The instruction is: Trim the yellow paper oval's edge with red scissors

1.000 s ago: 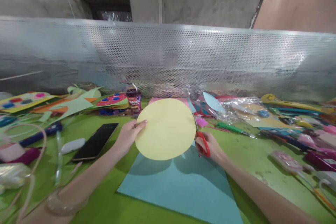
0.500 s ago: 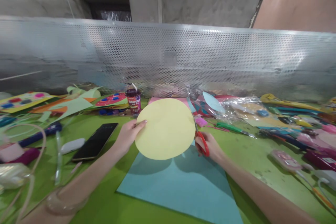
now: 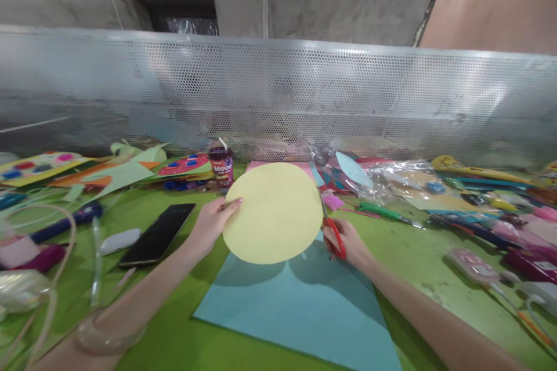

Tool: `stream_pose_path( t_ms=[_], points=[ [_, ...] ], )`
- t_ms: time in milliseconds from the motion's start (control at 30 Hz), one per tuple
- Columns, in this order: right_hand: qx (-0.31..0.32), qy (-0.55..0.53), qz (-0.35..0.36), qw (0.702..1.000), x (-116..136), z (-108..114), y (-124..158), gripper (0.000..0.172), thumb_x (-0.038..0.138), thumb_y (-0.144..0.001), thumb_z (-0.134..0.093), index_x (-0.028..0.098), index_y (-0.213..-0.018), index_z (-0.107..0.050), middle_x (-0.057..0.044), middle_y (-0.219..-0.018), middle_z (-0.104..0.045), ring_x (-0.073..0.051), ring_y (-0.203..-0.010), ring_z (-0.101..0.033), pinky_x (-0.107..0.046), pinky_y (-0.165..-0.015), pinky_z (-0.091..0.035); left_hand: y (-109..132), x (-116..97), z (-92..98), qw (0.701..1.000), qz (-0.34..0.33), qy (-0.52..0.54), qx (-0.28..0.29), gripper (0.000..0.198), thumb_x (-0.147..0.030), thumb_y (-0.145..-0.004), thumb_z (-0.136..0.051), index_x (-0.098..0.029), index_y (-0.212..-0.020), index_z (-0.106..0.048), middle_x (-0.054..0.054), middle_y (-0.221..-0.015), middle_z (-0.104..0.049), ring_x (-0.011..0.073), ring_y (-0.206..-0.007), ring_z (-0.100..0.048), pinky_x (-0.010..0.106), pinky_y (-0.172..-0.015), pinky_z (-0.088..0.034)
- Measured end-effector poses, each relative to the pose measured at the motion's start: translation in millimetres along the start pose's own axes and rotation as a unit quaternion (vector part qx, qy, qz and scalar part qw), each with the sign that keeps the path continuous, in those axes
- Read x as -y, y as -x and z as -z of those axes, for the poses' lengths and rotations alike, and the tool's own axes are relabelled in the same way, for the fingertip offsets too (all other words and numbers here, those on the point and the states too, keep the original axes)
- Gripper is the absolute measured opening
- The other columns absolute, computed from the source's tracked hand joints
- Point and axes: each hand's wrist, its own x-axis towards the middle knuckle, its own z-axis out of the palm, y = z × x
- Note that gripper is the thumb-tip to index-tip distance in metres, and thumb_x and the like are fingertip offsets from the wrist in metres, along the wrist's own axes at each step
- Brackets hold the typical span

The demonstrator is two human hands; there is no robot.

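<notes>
A round sheet of pale yellow paper (image 3: 272, 214) is held up in front of me. My left hand (image 3: 214, 221) pinches its left edge, thumb on the near face. In my right hand (image 3: 346, 240) are red-handled scissors (image 3: 335, 237), with fingers through the loops. Their blades point up along the paper's right edge; whether they touch it I cannot tell. Below the circle lies a light blue sheet of paper (image 3: 296, 313) on the green table (image 3: 174, 324), partly shaded by the circle and my hands.
Left of my left arm lie a black phone (image 3: 161, 233) and a white case (image 3: 120, 241). A drink cup with a straw (image 3: 221, 168) stands behind the circle. A green-handled knife-like tool (image 3: 389, 213) lies at right. A perforated metal panel (image 3: 278, 93) borders the back.
The yellow circle has shifted very slightly to the left, along with my left fingers. The scissors stay at its right edge, almost unmoved.
</notes>
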Motion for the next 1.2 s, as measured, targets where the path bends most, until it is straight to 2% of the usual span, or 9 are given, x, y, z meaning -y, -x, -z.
stream_pose_path(
  t_ms=[400,700,1200],
  points=[
    [-0.01,0.018,-0.002,1.0,-7.0,-0.3,-3.9,0.014,0.026,-0.07,-0.042,0.018,-0.058,-0.04,0.006,-0.039,-0.043,-0.007,-0.031,-0.041,-0.019,-0.033,-0.04,-4.3,0.6,3.9,1.0,0.007,-0.007,-0.018,0.035,-0.043,-0.061,-0.063,-0.015,-0.083,-0.063,0.008,-0.074,-0.069,0.0223,-0.061,-0.064,0.03,-0.051,-0.05],
    [-0.001,-0.038,0.034,0.999,-5.5,6.0,-3.8,0.015,0.023,-0.068,-0.043,0.018,-0.055,-0.039,0.007,-0.037,-0.043,-0.007,-0.03,-0.041,-0.019,-0.032,-0.037,-1.9,-0.7,2.7,1.0,0.006,-0.009,0.005,0.039,-0.045,-0.061,-0.062,-0.013,-0.084,-0.062,0.007,-0.073,-0.069,0.022,-0.06,-0.063,0.03,-0.051,-0.049],
    [0.003,-0.011,0.025,1.0,-2.6,4.1,-2.2,0.011,0.023,-0.067,-0.043,0.018,-0.058,-0.04,0.007,-0.037,-0.043,-0.008,-0.03,-0.041,-0.019,-0.032,-0.038,-2.6,1.6,3.4,1.0,-0.005,-0.024,0.013,0.039,-0.045,-0.061,-0.062,-0.012,-0.082,-0.063,0.008,-0.07,-0.068,0.0215,-0.059,-0.062,0.029,-0.049,-0.048]
  ],
)
